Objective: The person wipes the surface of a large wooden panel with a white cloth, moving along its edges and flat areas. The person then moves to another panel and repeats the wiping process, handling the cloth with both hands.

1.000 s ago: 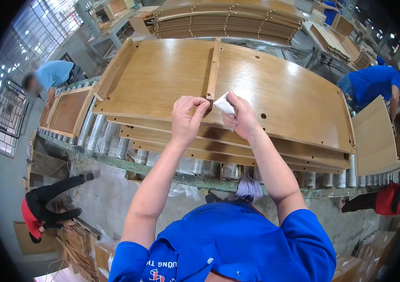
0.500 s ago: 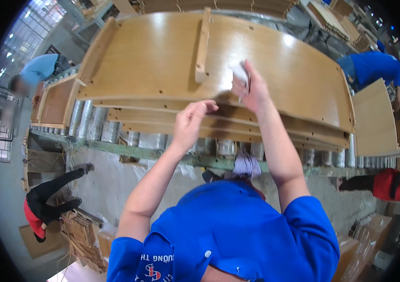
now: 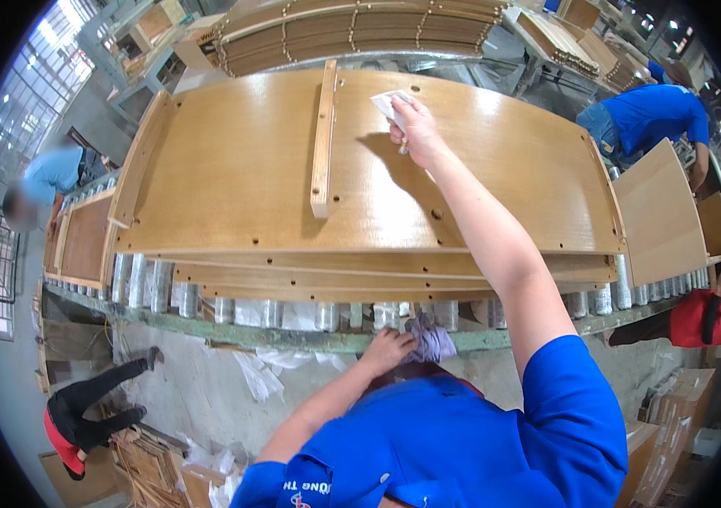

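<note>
Where right hand wipes, panel crosswise

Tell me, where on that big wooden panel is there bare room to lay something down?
The tan wooden panel is bare left of the upright wooden rail, and lower right near its front edge. The right hand with a white cloth fills the top middle.

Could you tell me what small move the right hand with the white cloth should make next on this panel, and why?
Probably a short wipe toward the person along the wooden panel. The right hand presses the white cloth near the panel's far edge, beside the raised wooden strip, so the surface nearer the person lies ahead of it. The left hand rests at the roller conveyor's edge.
</note>
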### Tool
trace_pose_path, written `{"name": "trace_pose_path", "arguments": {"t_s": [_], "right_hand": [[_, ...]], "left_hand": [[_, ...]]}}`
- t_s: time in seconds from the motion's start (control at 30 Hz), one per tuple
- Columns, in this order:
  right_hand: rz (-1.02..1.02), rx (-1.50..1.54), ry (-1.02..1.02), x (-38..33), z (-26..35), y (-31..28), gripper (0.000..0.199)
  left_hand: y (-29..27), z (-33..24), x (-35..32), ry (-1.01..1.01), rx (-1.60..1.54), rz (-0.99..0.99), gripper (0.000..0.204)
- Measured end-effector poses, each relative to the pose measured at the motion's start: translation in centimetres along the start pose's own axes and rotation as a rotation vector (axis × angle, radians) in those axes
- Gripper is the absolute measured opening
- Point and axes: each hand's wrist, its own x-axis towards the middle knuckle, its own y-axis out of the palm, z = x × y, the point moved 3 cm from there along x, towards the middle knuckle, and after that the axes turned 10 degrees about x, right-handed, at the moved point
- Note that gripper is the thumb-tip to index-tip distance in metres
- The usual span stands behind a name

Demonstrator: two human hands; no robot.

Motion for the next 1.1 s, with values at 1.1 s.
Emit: {"name": "trace_pose_path", "arguments": {"t_s": [1.1], "right_hand": [[-0.250,-1.315,-0.413,9.0,-1.7,3.2,0.042]], "left_hand": [[1.7,-1.1,-1.2,-0.250,-0.264,-0.212,0.022]]}}
